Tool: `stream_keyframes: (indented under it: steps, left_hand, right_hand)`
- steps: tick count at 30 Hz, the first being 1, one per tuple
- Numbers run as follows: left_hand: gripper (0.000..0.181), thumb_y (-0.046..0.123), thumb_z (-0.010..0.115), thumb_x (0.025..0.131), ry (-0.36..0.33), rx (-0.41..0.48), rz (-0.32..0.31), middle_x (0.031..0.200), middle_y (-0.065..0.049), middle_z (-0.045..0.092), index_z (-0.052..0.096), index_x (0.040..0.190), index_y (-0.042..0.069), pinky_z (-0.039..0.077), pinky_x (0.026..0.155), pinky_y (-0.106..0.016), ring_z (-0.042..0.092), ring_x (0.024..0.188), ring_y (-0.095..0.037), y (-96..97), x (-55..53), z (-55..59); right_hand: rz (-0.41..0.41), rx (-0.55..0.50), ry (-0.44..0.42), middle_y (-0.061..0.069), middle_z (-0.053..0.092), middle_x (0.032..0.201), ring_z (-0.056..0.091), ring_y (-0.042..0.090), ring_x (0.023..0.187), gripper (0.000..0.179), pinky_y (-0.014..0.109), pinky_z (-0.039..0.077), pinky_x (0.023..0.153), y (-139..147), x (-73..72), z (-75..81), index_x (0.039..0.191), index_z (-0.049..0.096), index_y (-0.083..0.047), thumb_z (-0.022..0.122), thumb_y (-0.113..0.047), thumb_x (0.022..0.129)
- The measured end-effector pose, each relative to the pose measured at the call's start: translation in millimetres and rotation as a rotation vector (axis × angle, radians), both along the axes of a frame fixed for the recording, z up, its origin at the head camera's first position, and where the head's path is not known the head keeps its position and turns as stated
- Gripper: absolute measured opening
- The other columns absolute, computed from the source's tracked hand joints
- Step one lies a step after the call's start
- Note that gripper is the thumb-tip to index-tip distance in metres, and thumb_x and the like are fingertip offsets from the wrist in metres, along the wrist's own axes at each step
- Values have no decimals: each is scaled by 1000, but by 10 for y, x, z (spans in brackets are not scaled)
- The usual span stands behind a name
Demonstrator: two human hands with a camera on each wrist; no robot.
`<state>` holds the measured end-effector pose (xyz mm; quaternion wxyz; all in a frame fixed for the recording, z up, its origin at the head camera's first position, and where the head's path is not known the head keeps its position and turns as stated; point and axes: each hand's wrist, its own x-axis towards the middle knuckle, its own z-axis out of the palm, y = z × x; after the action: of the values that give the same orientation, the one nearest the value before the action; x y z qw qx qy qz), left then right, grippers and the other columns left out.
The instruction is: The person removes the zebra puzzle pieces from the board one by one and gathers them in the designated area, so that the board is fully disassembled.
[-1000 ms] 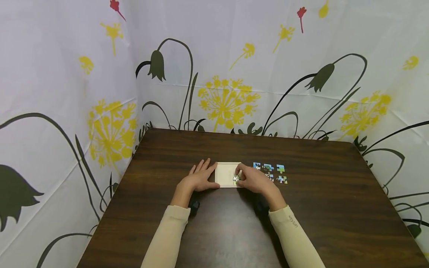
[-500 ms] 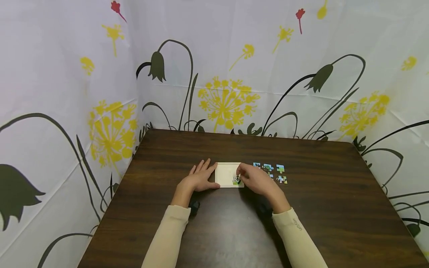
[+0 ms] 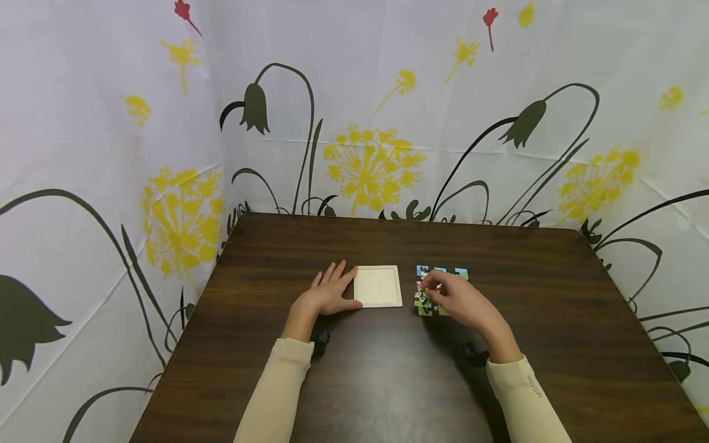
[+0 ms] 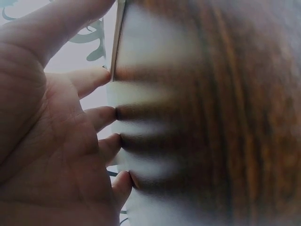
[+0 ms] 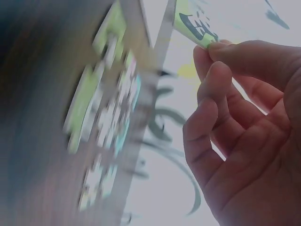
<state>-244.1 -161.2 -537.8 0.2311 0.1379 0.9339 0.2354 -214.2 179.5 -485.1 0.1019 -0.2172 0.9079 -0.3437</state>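
My left hand (image 3: 327, 297) lies spread on the table beside a shallow cream puzzle tray (image 3: 378, 287). Its thumb and index finger touch the tray's left edge. In the left wrist view, the straight fingertips of the left hand (image 4: 70, 136) press on the dark tabletop. My right hand (image 3: 462, 300) is to the right of the tray, over the loose pieces. Seen from the right wrist, the right hand (image 5: 249, 113) pinches a green, black and white jigsaw piece (image 5: 194, 22) between thumb and index finger. The bare floor of the tray shows.
Several loose jigsaw pieces (image 3: 461, 272) lie to the tray's right, partly hidden by the right hand; they look blurred from the right wrist. Dark wood tabletop (image 3: 277, 258) surrounds everything. A white curtain (image 3: 343, 74) printed with flowers hangs behind the table's far edge.
My right hand has lifted the jigsaw piece out of the tray's lower right corner and carried it right, over the loose pieces. The left hand stays at the tray's left edge.
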Motion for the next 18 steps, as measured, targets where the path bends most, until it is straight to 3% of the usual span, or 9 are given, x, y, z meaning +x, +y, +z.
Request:
stream_keyframes:
  steps: [10,13,18]
  left_hand:
    - [99,50,71,101,3,8,-9,183,-13,-6,12,176,21,-8,135,-62,-10,169,-38,12,44,129]
    - [99,51,71,101,1,11,-7,183,-13,-5,13,176,22,-8,135,-62,-10,169,-38,17,62,191]
    - [99,51,71,101,-8,29,-4,183,-14,-4,14,176,20,-7,134,-63,-8,169,-40,18,80,185]
  right_hand:
    - [-149,17,-95,11,74,108,62,18,82,16,33,53,71,744,88,-103,118,74,-5,63,-10,108]
    - [-176,50,-94,13,75,110,64,19,86,17,35,54,74,869,78,-139,118,74,-4,62,-9,108]
    - [-170,103,-90,18,75,121,69,25,97,19,42,58,81,961,52,-207,120,76,-5,62,-10,108]
